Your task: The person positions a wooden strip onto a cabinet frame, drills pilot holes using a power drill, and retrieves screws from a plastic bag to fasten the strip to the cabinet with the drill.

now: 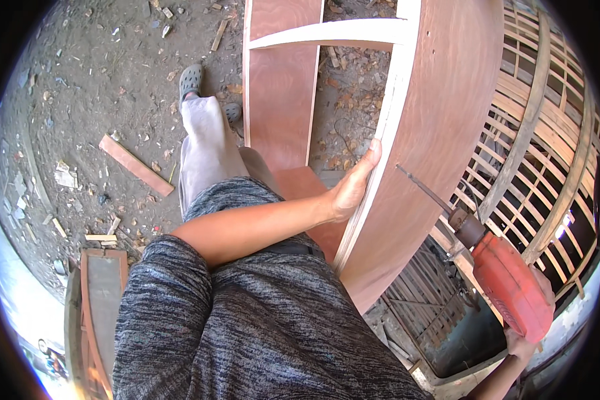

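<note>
My right hand is wrapped round the handle end of a red power drill; much of its grip is hidden behind the drill. The long thin bit points up and left, its tip at the brown face of a long plywood panel. Whether the tip touches the wood or has entered it, I cannot tell. My left hand lies stretched along the panel's white edge, fingers pointing away from me. A pale curved crosspiece joins this panel to another brown panel on the left.
A slatted wooden structure stands at the right. On the littered dirt floor lie a loose brown board and several wood scraps. A framed panel leans at lower left. My clog is beside the left panel.
</note>
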A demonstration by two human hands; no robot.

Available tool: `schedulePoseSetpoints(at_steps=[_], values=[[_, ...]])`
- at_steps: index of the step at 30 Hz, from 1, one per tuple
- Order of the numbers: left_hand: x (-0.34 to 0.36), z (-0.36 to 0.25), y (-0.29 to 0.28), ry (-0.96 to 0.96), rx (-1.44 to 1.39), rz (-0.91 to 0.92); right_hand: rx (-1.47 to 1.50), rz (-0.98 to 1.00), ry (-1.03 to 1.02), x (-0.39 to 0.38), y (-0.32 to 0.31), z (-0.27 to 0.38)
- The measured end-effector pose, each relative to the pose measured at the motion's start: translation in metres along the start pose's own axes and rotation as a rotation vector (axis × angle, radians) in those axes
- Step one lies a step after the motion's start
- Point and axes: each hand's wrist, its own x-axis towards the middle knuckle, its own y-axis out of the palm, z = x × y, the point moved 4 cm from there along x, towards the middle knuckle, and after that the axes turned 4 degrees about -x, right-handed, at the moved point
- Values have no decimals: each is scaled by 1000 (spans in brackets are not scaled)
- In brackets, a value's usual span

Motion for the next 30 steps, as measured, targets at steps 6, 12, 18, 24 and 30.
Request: schedulePoseSetpoints(at_steps=[6,12,18,24,30], values=[[0,0,1,-5,-39,16,-292,25,-86,-13,-11,1],[0,3,-3,11,10,-10,-253,23,-73,-13,-10,-4],[1,4,-2,30,9,-16,-214,19,-62,-8,-7,-3],[-5,-4,3,4,56,-102,-268,20,-66,-22,-17,-9],[-5,-6,2,29,-16,-69,-282,14,-56,-30,-23,-12]])
